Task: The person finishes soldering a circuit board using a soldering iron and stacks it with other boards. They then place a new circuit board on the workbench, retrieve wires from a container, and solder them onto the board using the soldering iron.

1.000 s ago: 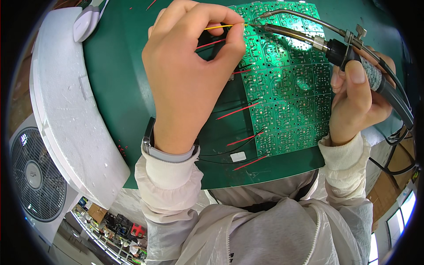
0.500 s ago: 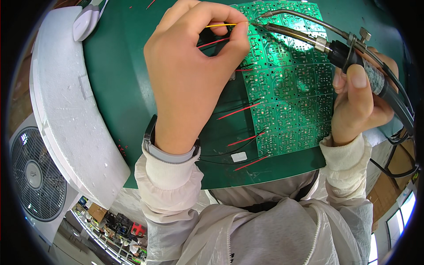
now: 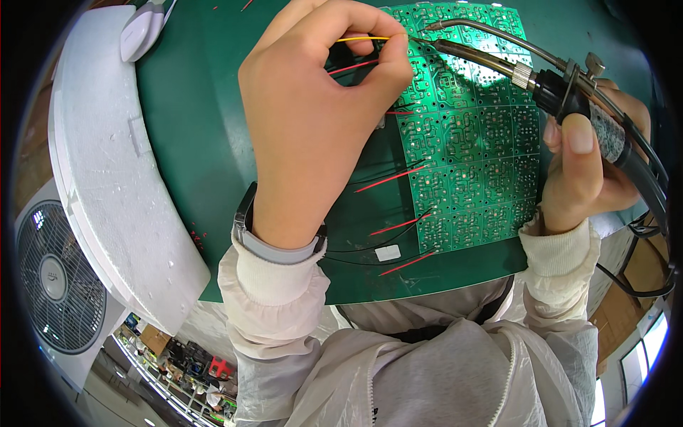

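Observation:
A green circuit board panel, divided into several small boards, lies on the dark green mat. My left hand pinches a yellow wire between thumb and forefinger, its end at the board's upper left. My right hand grips a soldering iron by its handle. The iron's tip points left and reaches close to the pinched wire end; whether they touch is too small to tell. A thin curved metal tube is clamped to the iron. Red wires and black wires stick out from the board's left edge.
A long white foam block borders the mat on the left, with a white device at its top. Beyond it stands a fan. A small white piece lies below the board. Black cables hang at right.
The board, both hands, the yellow wire and the iron appear shifted slightly right in the picture. The grips and the iron's place near the wire end look the same.

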Motion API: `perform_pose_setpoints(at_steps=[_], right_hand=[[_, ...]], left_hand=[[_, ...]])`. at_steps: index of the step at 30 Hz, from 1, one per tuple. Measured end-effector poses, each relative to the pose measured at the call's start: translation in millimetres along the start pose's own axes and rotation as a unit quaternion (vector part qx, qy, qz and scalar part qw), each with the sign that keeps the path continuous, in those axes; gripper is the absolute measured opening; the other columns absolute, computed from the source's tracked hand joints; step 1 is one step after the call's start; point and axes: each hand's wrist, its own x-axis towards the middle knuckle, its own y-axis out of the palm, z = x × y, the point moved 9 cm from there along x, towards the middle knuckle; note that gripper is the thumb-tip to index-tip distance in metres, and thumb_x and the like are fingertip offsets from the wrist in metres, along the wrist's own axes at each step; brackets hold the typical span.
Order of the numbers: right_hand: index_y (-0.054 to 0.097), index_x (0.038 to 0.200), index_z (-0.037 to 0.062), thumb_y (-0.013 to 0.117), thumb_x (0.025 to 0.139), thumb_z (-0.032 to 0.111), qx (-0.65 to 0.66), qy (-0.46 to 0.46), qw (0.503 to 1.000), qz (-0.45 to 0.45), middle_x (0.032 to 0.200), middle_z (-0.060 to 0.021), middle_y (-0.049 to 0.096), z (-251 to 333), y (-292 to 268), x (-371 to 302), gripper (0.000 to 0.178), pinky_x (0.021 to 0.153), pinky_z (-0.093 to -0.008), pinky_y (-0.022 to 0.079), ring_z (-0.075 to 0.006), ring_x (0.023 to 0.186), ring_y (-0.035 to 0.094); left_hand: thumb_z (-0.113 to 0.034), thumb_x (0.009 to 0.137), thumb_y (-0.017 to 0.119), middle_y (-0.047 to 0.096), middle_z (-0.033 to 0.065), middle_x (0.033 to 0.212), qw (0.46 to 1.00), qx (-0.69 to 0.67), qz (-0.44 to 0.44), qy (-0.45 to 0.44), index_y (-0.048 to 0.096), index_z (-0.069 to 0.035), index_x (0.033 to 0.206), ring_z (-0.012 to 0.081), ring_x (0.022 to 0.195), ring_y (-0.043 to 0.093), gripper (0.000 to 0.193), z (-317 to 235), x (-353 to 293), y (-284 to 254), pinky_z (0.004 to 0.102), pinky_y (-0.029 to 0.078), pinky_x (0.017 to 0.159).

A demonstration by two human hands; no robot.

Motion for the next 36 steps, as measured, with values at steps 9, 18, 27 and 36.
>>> perform_pose_setpoints(at_steps=[9,18,27,36], right_hand=[[0.049,0.082,-0.0076,0.064,0.067,0.02,-0.116,-0.05,0.992,0.013,0.053,-0.0074,0.05,5.8,-4.1,4.5,0.035,0.063,-0.0285,0.044,-0.0112,0.045,0.046],[0.049,0.083,-0.0048,0.064,0.07,0.025,-0.132,-0.115,0.982,0.063,0.05,-0.0041,0.048,14.7,2.3,3.7,0.036,0.083,-0.0396,0.039,-0.0121,0.049,0.046],[0.048,0.082,-0.0048,0.064,0.071,0.027,-0.118,-0.101,0.986,0.058,0.052,-0.0039,0.048,17.4,9.8,2.6,0.038,0.081,-0.0407,0.04,-0.0134,0.051,0.047],[0.047,0.082,-0.0065,0.066,0.07,0.025,-0.12,-0.086,0.989,0.024,0.056,-0.0071,0.053,16.9,4.7,-2.4,0.039,0.083,-0.0445,0.041,-0.0188,0.061,0.055]], left_hand=[[-0.007,0.066,0.064,0.049,-0.004,0.063,0.996,0.042,-0.058,0.055,0.061,-0.005,0.072,0.0033,0.055,0.033,0.007,17.1,-6.4,-1.1,0.0171,0.024,0.048],[-0.006,0.066,0.064,0.049,-0.0036,0.062,0.998,-0.005,-0.044,0.048,0.061,-0.005,0.073,0.0034,0.055,0.034,0.007,17.2,-5.4,-0.6,0.0174,0.024,0.048],[-0.006,0.066,0.064,0.049,-0.0032,0.062,0.995,0.007,-0.065,0.077,0.061,-0.005,0.073,0.0031,0.055,0.036,0.007,16.0,-6.9,-2.0,0.0174,0.025,0.048],[-0.004,0.067,0.063,0.049,-0.002,0.063,0.993,-0.013,-0.074,0.094,0.06,-0.004,0.072,0.0032,0.057,0.042,0.006,14.5,-8.9,-1.9,0.0167,0.027,0.05]])
